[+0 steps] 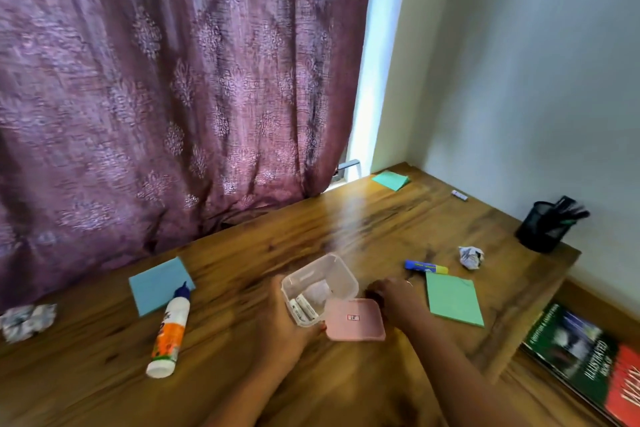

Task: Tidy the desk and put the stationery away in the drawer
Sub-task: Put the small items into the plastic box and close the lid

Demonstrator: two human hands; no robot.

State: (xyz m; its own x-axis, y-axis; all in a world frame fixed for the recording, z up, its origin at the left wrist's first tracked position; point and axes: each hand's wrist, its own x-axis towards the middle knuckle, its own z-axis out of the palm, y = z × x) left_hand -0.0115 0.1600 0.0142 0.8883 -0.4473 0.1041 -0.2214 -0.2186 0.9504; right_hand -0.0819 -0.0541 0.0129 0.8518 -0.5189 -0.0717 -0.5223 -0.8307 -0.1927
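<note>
Wooden desk (346, 218), left edge: crumpled white paper ball (26, 321). Next, white glue bottle with orange label (169, 329), lying flat. Mid-desk, left hand (284, 326) grips small clear plastic box (320, 288), thumb up its left wall, fingers under its near side. Pink rectangular lid (355, 319) touches the box. Right hand (398, 298) just beside the lid, fingers curled down; pinching anything, cannot tell. Green square paper pad (453, 298) right of it.

Just one head-worn wide-angle view, looking forward and down, pretty close over the desk (346, 225), curtain (156, 80) upper left, wall (536, 80) upper right.
</note>
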